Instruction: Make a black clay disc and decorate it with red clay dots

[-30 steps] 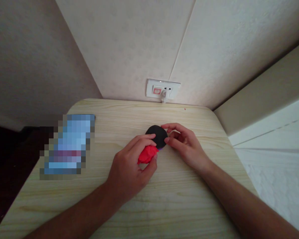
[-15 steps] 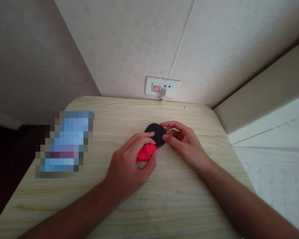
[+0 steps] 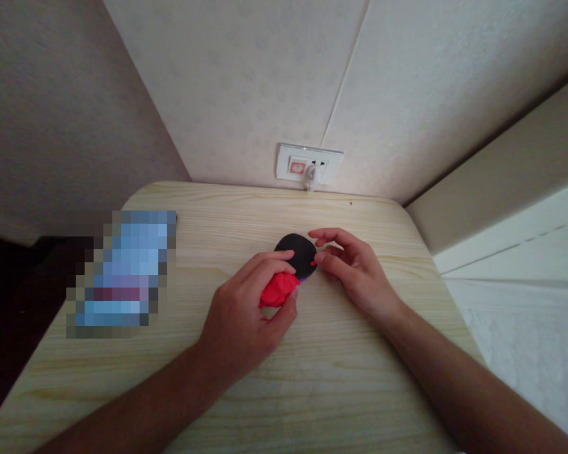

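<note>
A flat black disc (image 3: 294, 250), with a thin purple edge along its lower right, sits at the middle of the table. My left hand (image 3: 246, 306) grips a crumpled red lump (image 3: 279, 289), which looks like modelling clay, between thumb and fingers. Its fingertips also rest on the disc's near left part. A tiny red bit (image 3: 313, 263) lies at the disc's right edge, beside my right thumb tip. My right hand (image 3: 353, 265) is at the disc's right side, with thumb and index finger apart; whether the thumb still touches the disc I cannot tell.
The pale wood table (image 3: 274, 391) has a blurred-out blue, screen-like item (image 3: 127, 271) at its left. Against the wall behind is a socket (image 3: 331, 165) with a white plug (image 3: 311, 176). A small red speck (image 3: 351, 203) lies near the back edge. White quilted bedding (image 3: 539, 353) is at right.
My right thumb and index finger have drawn back slightly to the right. The tiny red bit now shows on the disc's right edge. My left hand stays on the red lump.
</note>
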A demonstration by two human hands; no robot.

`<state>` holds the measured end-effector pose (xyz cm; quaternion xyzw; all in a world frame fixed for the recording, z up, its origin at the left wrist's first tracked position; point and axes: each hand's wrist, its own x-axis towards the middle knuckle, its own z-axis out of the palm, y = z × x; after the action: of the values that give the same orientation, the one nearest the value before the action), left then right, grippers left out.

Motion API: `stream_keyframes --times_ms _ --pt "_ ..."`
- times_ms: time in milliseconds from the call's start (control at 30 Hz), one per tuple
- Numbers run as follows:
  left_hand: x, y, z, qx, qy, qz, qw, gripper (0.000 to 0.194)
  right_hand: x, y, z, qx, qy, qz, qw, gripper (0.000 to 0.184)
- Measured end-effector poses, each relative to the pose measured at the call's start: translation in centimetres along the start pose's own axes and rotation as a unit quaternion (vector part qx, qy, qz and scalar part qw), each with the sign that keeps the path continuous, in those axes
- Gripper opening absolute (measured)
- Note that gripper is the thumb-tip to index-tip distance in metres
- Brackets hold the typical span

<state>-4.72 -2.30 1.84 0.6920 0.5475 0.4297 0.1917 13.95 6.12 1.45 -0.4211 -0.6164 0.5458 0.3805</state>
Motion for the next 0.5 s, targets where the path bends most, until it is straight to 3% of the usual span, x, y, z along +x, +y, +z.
stream_keyframes --times_ms 133,233,300,367,500 --pt "0.0 -0.1 0.0 -0.007 0.002 -0.002 1.000 0.021 -0.4 -0.3 -1.0 -0.136 -0.003 -0.144 0.980 0.026" --pt "0.1 -0.1 0.1 -0.010 0.002 -0.003 1.000 0.022 -0.8 -0.7 -1.9 -0.275 -0.044 -0.279 0.919 0.023" --pt "0.0 -0.1 0.1 -0.011 0.001 -0.005 1.000 0.023 -1.0 -1.0 -2.3 -0.333 -0.060 -0.333 0.880 0.025" --pt "0.0 -0.1 0.1 -0.013 0.000 -0.006 1.000 0.023 -1.1 -1.2 -2.5 -0.353 -0.072 -0.344 0.867 0.024" --pt "-0.2 -0.1 0.1 -0.020 -0.001 -0.007 1.000 0.024 -1.0 -1.5 -2.3 -0.322 -0.101 -0.292 0.895 0.019"
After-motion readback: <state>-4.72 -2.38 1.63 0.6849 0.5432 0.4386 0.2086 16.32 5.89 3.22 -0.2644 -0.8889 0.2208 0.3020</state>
